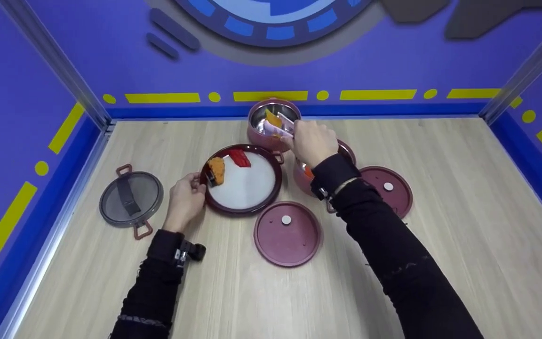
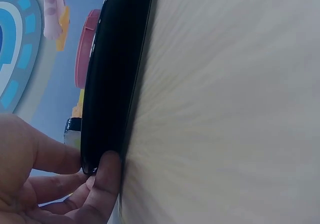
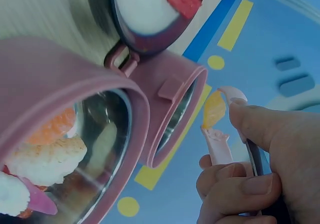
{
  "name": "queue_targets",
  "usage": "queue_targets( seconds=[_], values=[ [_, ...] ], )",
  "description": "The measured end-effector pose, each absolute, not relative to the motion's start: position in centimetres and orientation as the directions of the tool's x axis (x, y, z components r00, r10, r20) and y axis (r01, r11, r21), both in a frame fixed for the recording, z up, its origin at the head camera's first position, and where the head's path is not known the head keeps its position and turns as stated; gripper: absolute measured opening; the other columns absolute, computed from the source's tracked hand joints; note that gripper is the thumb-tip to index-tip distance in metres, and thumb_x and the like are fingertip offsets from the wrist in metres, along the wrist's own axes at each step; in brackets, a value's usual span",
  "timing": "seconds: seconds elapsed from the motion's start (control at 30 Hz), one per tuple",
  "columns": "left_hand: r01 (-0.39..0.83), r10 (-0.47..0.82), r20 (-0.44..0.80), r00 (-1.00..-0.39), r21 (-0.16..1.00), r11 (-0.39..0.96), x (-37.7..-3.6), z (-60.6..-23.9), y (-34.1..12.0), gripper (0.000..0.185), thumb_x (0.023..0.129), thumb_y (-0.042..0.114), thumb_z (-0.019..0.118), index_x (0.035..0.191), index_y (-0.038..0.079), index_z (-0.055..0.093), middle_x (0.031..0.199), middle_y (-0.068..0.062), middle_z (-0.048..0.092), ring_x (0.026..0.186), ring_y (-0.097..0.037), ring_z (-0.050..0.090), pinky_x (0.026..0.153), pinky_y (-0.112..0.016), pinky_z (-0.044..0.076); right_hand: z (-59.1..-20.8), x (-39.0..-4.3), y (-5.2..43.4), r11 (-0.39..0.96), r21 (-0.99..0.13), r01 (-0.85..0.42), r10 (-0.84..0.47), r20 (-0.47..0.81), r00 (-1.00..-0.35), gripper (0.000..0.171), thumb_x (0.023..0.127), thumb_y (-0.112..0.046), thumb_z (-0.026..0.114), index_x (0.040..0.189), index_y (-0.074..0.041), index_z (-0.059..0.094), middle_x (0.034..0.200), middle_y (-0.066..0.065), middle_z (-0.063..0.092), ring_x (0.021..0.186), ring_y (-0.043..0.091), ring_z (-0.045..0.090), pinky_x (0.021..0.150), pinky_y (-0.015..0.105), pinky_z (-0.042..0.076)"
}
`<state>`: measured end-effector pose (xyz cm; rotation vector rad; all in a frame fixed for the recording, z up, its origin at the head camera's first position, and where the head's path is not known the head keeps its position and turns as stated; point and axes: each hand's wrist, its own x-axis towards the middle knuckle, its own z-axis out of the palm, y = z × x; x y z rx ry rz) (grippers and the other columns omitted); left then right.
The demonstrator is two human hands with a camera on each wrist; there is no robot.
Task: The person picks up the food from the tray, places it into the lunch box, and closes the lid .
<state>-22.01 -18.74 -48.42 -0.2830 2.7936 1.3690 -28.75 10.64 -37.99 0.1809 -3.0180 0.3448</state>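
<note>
My left hand (image 1: 186, 200) pinches the left rim of a dark red plate with a white middle (image 1: 252, 186), thumb above and a finger underneath in the left wrist view. An orange-brown piece with a black band (image 1: 217, 169) and a red piece (image 1: 239, 158) lie on the plate. In my right hand (image 1: 315, 141) are pink tongs (image 3: 219, 148), which grip a yellow piece of food (image 3: 214, 109). From the head view, the tongs and yellow piece overlap the opening of the back pink pot (image 1: 264, 139).
A second pink pot (image 3: 139, 119) holds orange, white and red food pieces, partly under my right arm. Two round dark pink lids (image 1: 282, 247) (image 1: 402, 188) lie at the front and right. A grey see-through lid with two handles (image 1: 111, 200) lies at the left. Walls (image 1: 158, 70) enclose the table.
</note>
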Motion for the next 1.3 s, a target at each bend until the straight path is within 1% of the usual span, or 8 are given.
queue_targets(
  seconds=[0.2, 0.37, 0.6, 0.8, 1.03, 1.1, 1.2, 1.3],
  values=[
    [-0.158, -0.157, -0.079, -0.984, 0.79, 0.592, -22.0, -48.8, -18.3, 0.041, 0.103, 0.006, 0.054, 0.143, -0.001, 0.059, 0.114, -0.018, 0.067, 0.107, -0.03, 0.062, 0.101, -0.044, 0.049, -38.9, -30.3, 11.2, 0.969, -0.228, -0.095, -0.07, 0.112, -0.991, 0.047, 0.098, -0.049, 0.071, 0.09, -0.003, 0.069, 0.099, 0.022, 0.076, 0.092, 0.043, 0.074, 0.077, 0.06, 0.059],
    [-0.129, -0.155, -0.043, -0.987, 0.783, 0.609, -22.1, -49.0, -17.8, 0.039, 0.102, 0.006, 0.056, 0.14, -0.001, 0.062, 0.107, -0.015, 0.067, 0.101, -0.029, 0.063, 0.094, -0.041, 0.049, -39.5, -31.2, 11.7, 0.971, -0.224, -0.085, -0.058, 0.127, -0.99, 0.051, 0.097, -0.049, 0.072, 0.098, 0.002, 0.072, 0.104, 0.025, 0.076, 0.094, 0.046, 0.074, 0.078, 0.062, 0.059],
    [-0.111, -0.14, -0.03, -0.99, 0.782, 0.614, -22.4, -49.0, -17.1, 0.038, 0.101, 0.005, 0.057, 0.138, -0.001, 0.063, 0.104, -0.013, 0.067, 0.098, -0.027, 0.063, 0.089, -0.038, 0.048, -40.1, -31.9, 12.4, 0.982, -0.182, -0.059, -0.046, 0.074, -0.996, 0.048, 0.097, -0.047, 0.072, 0.1, 0.001, 0.074, 0.108, 0.024, 0.076, 0.098, 0.047, 0.073, 0.081, 0.06, 0.059],
    [-0.104, -0.129, -0.03, -0.991, 0.779, 0.618, -22.6, -48.9, -17.0, 0.04, 0.101, 0.006, 0.057, 0.14, -0.001, 0.063, 0.105, -0.014, 0.069, 0.099, -0.027, 0.064, 0.091, -0.04, 0.049, -40.1, -31.9, 12.5, 0.988, -0.137, -0.071, -0.062, 0.069, -0.996, 0.047, 0.097, -0.045, 0.073, 0.101, 0.002, 0.076, 0.105, 0.024, 0.077, 0.095, 0.045, 0.073, 0.082, 0.059, 0.059],
    [-0.092, -0.127, -0.016, -0.992, 0.777, 0.623, -22.9, -48.6, -17.1, 0.04, 0.1, 0.007, 0.058, 0.139, -0.001, 0.063, 0.106, -0.014, 0.069, 0.101, -0.029, 0.064, 0.093, -0.042, 0.05, -39.1, -31.6, 12.5, 0.986, -0.154, -0.062, -0.055, 0.049, -0.997, 0.05, 0.098, -0.048, 0.069, 0.102, 0.002, 0.075, 0.11, 0.026, 0.075, 0.101, 0.045, 0.072, 0.084, 0.06, 0.059],
    [-0.091, -0.127, -0.014, -0.992, 0.776, 0.625, -22.9, -48.5, -17.2, 0.04, 0.101, 0.007, 0.058, 0.14, -0.001, 0.063, 0.106, -0.015, 0.069, 0.101, -0.03, 0.064, 0.094, -0.043, 0.05, -38.8, -31.5, 12.5, 0.985, -0.159, -0.062, -0.054, 0.051, -0.997, 0.05, 0.098, -0.049, 0.069, 0.098, 0.0, 0.075, 0.108, 0.026, 0.076, 0.1, 0.045, 0.072, 0.084, 0.061, 0.059],
    [-0.089, -0.128, -0.011, -0.992, 0.776, 0.625, -22.9, -48.4, -17.2, 0.04, 0.101, 0.007, 0.058, 0.139, 0.0, 0.063, 0.106, -0.015, 0.069, 0.102, -0.03, 0.064, 0.095, -0.043, 0.05, -38.5, -31.2, 12.5, 0.985, -0.154, -0.074, -0.067, 0.051, -0.996, 0.046, 0.098, -0.046, 0.07, 0.094, -0.001, 0.074, 0.106, 0.025, 0.076, 0.1, 0.045, 0.072, 0.083, 0.061, 0.059],
    [-0.083, -0.13, 0.0, -0.992, 0.772, 0.63, -22.9, -48.3, -17.2, 0.039, 0.1, 0.006, 0.058, 0.138, -0.001, 0.064, 0.104, -0.014, 0.069, 0.099, -0.028, 0.064, 0.094, -0.043, 0.05, -38.4, -31.2, 12.6, 0.986, -0.146, -0.079, -0.072, 0.05, -0.996, 0.045, 0.097, -0.045, 0.072, 0.096, 0.0, 0.075, 0.106, 0.025, 0.076, 0.099, 0.045, 0.072, 0.082, 0.06, 0.06]
  ],
)
